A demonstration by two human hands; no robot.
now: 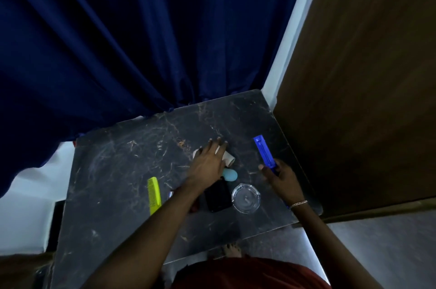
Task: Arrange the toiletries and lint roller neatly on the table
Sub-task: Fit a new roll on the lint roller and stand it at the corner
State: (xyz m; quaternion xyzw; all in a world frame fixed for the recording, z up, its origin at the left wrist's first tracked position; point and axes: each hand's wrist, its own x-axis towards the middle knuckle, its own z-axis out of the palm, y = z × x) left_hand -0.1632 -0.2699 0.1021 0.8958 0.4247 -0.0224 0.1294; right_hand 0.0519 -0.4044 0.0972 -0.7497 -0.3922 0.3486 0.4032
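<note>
The left hand [208, 159] lies spread over a pale roll [228, 157], probably the lint roller, mid-bench [118, 159]: light, stiff, sticky-surfaced, best taken by its ends. The right hand [280, 176] pinches a rigid blue bar [263, 151] near its lower end.

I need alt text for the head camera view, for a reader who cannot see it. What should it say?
A person's left hand rests on a white roll on a dark marble table, while the right hand grips a blue lint roller. Nearer lie a yellow comb, a black phone, a glass ashtray and a teal sponge.
</note>
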